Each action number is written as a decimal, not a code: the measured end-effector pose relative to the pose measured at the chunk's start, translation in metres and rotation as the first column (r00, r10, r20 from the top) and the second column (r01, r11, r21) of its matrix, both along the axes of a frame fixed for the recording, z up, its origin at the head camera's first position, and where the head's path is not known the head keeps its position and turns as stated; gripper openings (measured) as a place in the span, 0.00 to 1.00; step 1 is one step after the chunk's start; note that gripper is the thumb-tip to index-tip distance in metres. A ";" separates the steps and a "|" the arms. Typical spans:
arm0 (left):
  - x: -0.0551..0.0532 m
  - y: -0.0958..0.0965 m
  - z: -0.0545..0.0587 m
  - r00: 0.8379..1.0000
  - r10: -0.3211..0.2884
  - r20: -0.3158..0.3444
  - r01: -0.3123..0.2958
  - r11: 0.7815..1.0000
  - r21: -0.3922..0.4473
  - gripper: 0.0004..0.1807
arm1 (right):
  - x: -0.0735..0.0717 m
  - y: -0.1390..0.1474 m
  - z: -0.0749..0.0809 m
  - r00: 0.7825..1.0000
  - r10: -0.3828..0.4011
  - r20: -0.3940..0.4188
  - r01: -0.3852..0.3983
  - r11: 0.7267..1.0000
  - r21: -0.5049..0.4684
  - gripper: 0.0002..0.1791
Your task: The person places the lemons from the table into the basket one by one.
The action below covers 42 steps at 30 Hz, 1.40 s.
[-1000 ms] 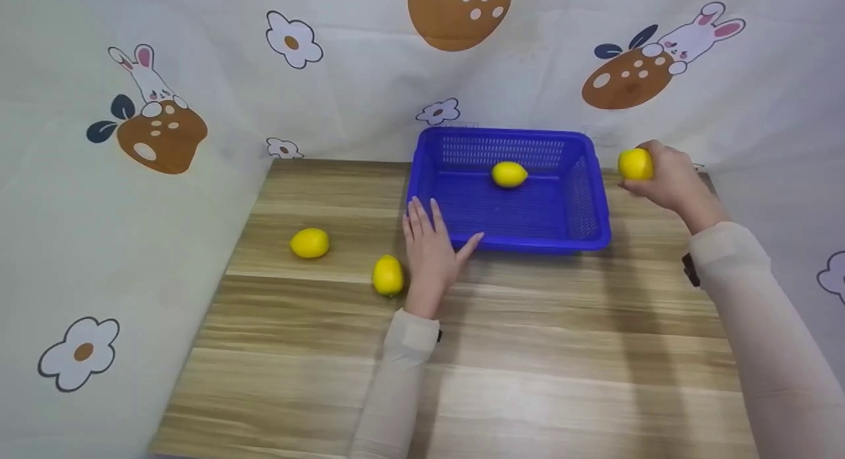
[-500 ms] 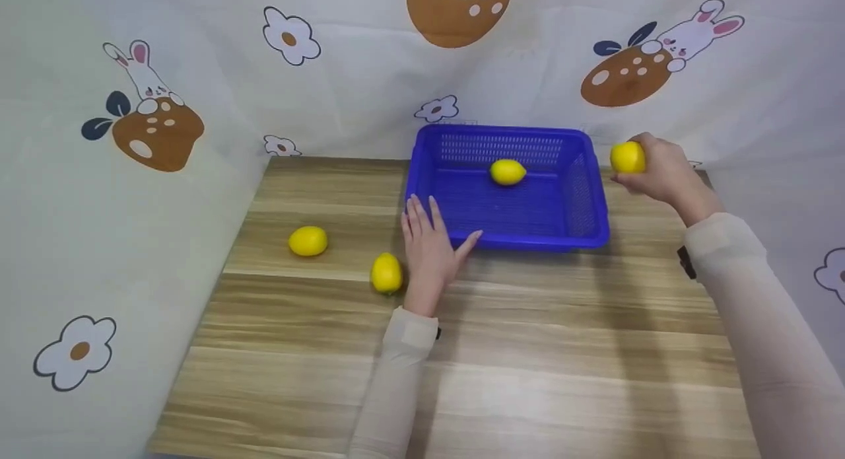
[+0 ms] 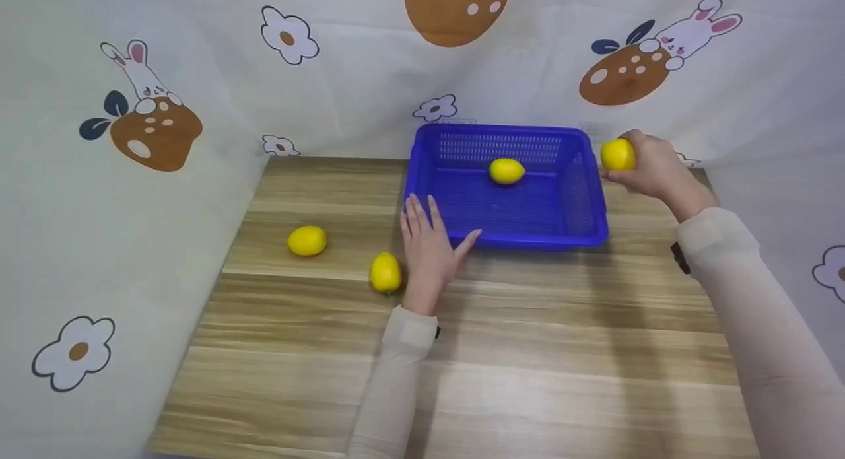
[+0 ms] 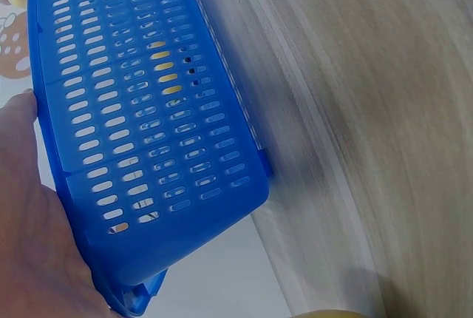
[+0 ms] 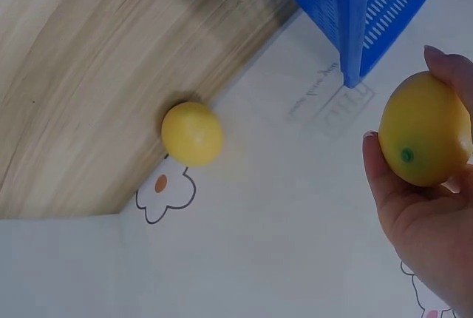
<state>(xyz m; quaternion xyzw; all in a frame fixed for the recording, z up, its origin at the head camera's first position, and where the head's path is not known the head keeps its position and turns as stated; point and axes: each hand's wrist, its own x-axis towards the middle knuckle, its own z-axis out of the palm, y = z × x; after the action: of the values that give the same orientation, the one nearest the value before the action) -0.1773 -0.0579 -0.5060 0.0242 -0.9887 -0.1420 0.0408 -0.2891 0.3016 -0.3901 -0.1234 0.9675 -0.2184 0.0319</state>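
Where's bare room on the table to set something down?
Widest: the tabletop before the blue basket, between the sleeves. Smaller: behind the leftmost lemon, left of the basket. Crowded: around the nearer lemon beside the left hand; at back right, the right hand hides another lemon from the head view.

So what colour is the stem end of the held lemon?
Green. The stem end on that lemon shows best in the right wrist view.

A screened-off spot, room type unclear: rabbit-printed cloth (image 3: pixel 360 92) borders a wood-grain desk (image 3: pixel 561 353) at far, left and right edges.
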 end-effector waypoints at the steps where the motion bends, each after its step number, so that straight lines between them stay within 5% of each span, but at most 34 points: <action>1: 0.000 0.000 0.000 1.000 -0.002 -0.004 0.002 1.000 0.002 0.61 | 0.000 0.000 0.000 1.000 0.004 -0.010 -0.004 1.000 -0.001 0.39; 42: 0.001 0.000 0.002 1.000 0.003 0.002 -0.003 1.000 -0.016 0.61 | -0.003 -0.041 0.021 0.992 0.118 0.050 -0.119 0.992 0.038 0.36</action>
<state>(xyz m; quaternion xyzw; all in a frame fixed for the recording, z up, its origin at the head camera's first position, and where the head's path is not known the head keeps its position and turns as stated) -0.1765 -0.0574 -0.5042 0.0256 -0.9898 -0.1343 0.0404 -0.2919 0.2605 -0.3691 -0.1747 0.9617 -0.1993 0.0706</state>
